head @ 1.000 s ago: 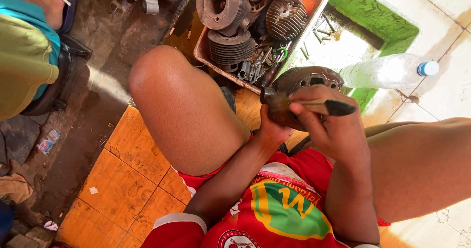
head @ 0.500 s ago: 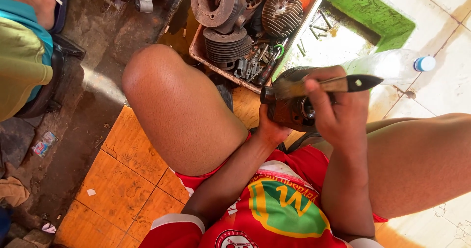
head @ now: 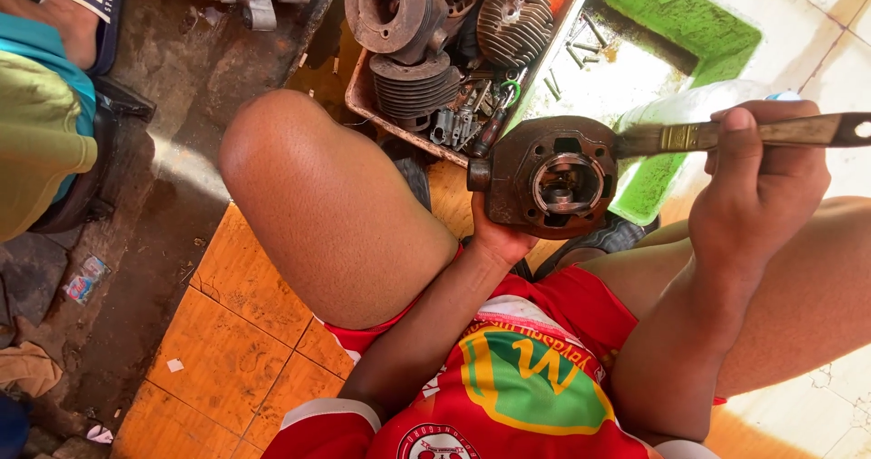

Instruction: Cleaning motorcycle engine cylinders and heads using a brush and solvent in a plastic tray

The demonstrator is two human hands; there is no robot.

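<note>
Your left hand [head: 497, 234] cups the cylinder [head: 550, 178] from below, bore facing you. Your right hand [head: 760, 173] pinches the brush [head: 726, 134] (handle pointing right), bristles touching the cylinder's upper right edge.

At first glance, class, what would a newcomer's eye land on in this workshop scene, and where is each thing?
In the middle, the left hand holds up a rusty brown engine cylinder, its round bore facing the camera. To its right, the right hand grips a paintbrush with bristles at the cylinder's edge. Behind, at the top, a tray is heaped with finned engine parts.
</note>
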